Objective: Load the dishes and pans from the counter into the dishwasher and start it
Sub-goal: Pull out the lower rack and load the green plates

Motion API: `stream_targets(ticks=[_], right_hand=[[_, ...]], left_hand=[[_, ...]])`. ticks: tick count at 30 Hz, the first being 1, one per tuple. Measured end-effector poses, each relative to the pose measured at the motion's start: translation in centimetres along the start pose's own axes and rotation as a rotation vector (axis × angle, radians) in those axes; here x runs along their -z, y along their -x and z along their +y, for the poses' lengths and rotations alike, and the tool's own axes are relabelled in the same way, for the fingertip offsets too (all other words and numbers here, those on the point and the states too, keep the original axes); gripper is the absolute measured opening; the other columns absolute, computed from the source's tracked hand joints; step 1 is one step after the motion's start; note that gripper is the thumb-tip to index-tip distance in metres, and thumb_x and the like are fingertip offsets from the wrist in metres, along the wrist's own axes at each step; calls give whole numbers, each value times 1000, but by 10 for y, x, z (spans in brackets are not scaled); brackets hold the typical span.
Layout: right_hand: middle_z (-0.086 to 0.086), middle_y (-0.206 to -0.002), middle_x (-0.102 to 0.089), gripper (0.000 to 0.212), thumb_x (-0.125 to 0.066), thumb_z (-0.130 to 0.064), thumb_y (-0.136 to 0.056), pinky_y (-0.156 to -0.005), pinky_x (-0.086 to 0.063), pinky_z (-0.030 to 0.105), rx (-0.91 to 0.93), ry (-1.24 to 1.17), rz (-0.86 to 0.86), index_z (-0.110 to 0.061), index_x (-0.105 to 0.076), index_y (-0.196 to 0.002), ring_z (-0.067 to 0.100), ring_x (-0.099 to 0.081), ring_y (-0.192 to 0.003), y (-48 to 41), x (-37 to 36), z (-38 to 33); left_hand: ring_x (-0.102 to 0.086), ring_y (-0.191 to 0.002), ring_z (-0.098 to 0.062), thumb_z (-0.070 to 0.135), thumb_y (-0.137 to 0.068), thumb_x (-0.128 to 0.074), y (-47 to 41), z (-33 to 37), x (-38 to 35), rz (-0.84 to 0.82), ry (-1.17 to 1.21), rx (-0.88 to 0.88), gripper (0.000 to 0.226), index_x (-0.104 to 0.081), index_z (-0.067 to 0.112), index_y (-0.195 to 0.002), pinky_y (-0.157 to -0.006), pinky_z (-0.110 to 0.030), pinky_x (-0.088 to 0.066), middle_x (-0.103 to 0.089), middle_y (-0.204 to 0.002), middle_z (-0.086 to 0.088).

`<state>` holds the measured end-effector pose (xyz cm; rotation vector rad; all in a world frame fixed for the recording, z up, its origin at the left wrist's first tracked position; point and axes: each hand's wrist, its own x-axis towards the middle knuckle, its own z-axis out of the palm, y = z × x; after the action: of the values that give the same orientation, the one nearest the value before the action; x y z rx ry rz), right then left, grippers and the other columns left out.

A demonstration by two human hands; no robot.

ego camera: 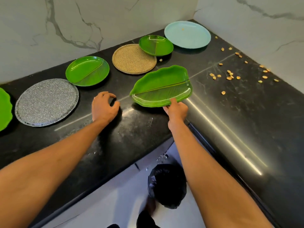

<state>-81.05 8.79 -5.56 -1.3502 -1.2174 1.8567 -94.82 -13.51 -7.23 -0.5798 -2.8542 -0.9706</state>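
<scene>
A green leaf-shaped plate (162,85) is tilted up off the black counter (125,139), and my right hand (176,109) pinches its near rim. My left hand (103,106) hovers just left of it over the counter, fingers curled apart, holding nothing. Along the back lie a grey speckled round plate (46,102), a green round plate (87,71), a tan speckled plate (133,59), a small green plate (156,45) resting partly on the tan one, and a pale blue plate (187,34). Another green plate (5,108) is cut off at the left edge.
Several pistachio shells (230,76) are scattered on the counter's right wing near the corner. Marble walls close off the back and right. Below the counter edge, a bin lined with a black bag (167,185) stands on the pale floor.
</scene>
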Motion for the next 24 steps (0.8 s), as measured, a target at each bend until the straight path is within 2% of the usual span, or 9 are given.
stream_targets(ticks=[3, 5, 10, 13, 15, 17, 19, 21, 24], right_hand=[[12, -67, -56, 26, -60, -3, -91, -57, -58, 29, -26, -158, 13, -4, -52, -67, 21, -59, -69, 32, 37, 12], [10, -63, -53, 28, -60, -4, -91, -54, -55, 29, -22, -189, 52, -7, -50, -65, 19, -55, -64, 58, 67, 27], [8, -58, -50, 32, -59, -8, -93, -41, -45, 21, 82, -136, 203, -11, -48, -64, 19, -48, -52, 136, 139, 52], [4, -59, -54, 35, -60, -22, -94, -50, -50, 30, 148, 25, 307, -18, -50, -61, 18, -52, -56, 184, 175, 70], [-2, -60, -53, 39, -60, -27, -95, -61, -41, 33, 193, 174, 389, -17, -48, -60, 18, -49, -62, 218, 203, 81], [-7, -63, -52, 36, -57, -22, -98, -61, -32, 30, 232, 279, 434, -17, -47, -65, 13, -47, -61, 252, 234, 94], [-8, -64, -51, 31, -56, -20, -99, -60, -30, 30, 247, 340, 437, -18, -48, -69, 12, -45, -61, 280, 261, 113], [-7, -61, -47, 34, -57, -20, -98, -60, -31, 32, 243, 414, 468, -18, -44, -67, 15, -42, -60, 306, 295, 137], [-5, -63, -49, 32, -58, -25, -96, -65, -40, 37, 140, 500, 522, -21, -45, -68, 22, -49, -65, 339, 347, 177]], left_hand=[[-60, -100, -21, 22, -82, -60, 27, 2, 6, 26, 165, -3, 18, -71, 16, -94, -88, -26, -40, -68, -101, -4], [-61, -95, -18, 16, -84, -62, 57, 7, 11, -1, 212, -32, 13, -72, 16, -93, -83, -22, -39, -69, -97, -3], [-62, -87, -17, 21, -82, -62, 151, 6, 19, -155, 312, -246, 10, -70, 22, -88, -82, -32, -47, -70, -90, 4], [-60, -84, -18, 19, -80, -62, 200, 4, 31, -228, 279, -427, 12, -71, 17, -87, -79, -33, -45, -70, -87, 1], [-63, -81, -20, 18, -78, -61, 228, 3, 40, -249, 276, -504, 12, -72, 16, -85, -78, -36, -47, -71, -85, 1], [-64, -79, -19, 19, -78, -61, 258, 2, 42, -254, 265, -578, 12, -72, 16, -83, -76, -37, -48, -72, -83, 1], [-64, -81, -21, 18, -78, -61, 288, -3, 36, -299, 263, -560, 13, -72, 14, -84, -77, -34, -46, -73, -84, -1], [-65, -84, -24, 18, -79, -60, 328, -9, 26, -415, 306, -444, 17, -72, 12, -88, -79, -29, -43, -73, -88, -4], [-66, -84, -22, 18, -80, -62, 390, -22, 6, -601, 333, -317, 13, -72, 14, -87, -77, -25, -43, -72, -89, -1]])
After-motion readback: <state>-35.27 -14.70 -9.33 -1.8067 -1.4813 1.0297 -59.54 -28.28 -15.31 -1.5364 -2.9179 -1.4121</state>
